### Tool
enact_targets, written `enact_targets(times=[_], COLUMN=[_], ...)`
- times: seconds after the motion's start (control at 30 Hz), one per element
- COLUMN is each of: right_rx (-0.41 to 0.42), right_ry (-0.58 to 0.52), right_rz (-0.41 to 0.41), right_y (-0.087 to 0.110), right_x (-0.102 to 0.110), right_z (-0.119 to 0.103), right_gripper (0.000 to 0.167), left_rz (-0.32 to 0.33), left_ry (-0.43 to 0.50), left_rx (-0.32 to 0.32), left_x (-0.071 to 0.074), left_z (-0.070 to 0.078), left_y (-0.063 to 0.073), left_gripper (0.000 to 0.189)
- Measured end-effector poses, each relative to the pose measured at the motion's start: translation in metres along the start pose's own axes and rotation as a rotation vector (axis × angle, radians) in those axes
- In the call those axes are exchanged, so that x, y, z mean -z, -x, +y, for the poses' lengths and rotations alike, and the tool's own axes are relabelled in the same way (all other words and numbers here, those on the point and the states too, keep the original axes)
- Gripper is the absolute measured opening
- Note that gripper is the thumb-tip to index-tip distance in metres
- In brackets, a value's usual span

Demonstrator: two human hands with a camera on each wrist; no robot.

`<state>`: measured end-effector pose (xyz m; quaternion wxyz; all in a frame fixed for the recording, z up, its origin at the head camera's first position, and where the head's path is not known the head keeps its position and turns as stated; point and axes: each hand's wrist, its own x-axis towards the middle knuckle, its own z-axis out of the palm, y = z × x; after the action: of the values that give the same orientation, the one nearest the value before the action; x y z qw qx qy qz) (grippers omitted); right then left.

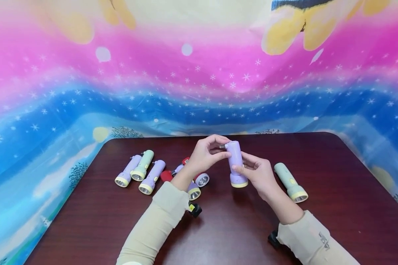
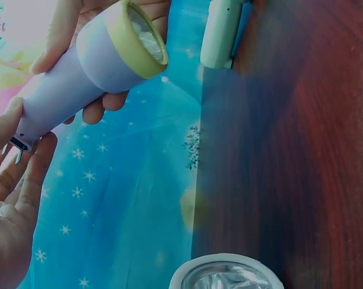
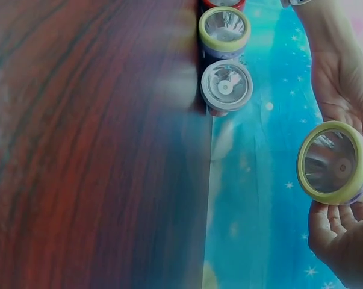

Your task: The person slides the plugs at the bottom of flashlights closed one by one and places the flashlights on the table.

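A purple flashlight [image 1: 235,162] with a yellow lens rim is held above the table, lens end downward. My left hand [image 1: 205,155] pinches its tail end between thumb and fingers, beside small metal plug prongs [image 1: 223,146] that stick out there. Lower down the body, my right hand [image 1: 258,173] grips it with thumb and fingers. In the left wrist view, the prongs [image 2: 17,152] show close to my left thumb and forefinger. The right wrist view looks into the clear lens [image 3: 330,161], with right-hand fingers [image 3: 341,226] against the head.
Two purple flashlights and a green flashlight [image 1: 142,165] lie at the left of the brown table [image 1: 238,235]. Behind my left forearm is a cluster of red and purple flashlights [image 1: 194,192]. Another green flashlight [image 1: 291,183] lies at the right. A printed cloth [image 1: 199,92] hangs behind.
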<state>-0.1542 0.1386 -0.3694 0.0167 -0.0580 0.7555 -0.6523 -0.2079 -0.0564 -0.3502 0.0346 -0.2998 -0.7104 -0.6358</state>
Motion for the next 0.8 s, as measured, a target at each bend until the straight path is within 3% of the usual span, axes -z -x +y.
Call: enact_targets(times=[0.8], right_rx=[-0.03], right_ry=[-0.014], right_rz=[0.024], right_y=[-0.0027], right_x=[-0.0002], right_z=[-0.0017], right_gripper=[0.057], left_rz=[-0.067], left_ry=[-0.071], left_rx=[-0.008], left_x=[0.0024], left_z=[0.001], left_y=[-0.0043], left_gripper=[0.025])
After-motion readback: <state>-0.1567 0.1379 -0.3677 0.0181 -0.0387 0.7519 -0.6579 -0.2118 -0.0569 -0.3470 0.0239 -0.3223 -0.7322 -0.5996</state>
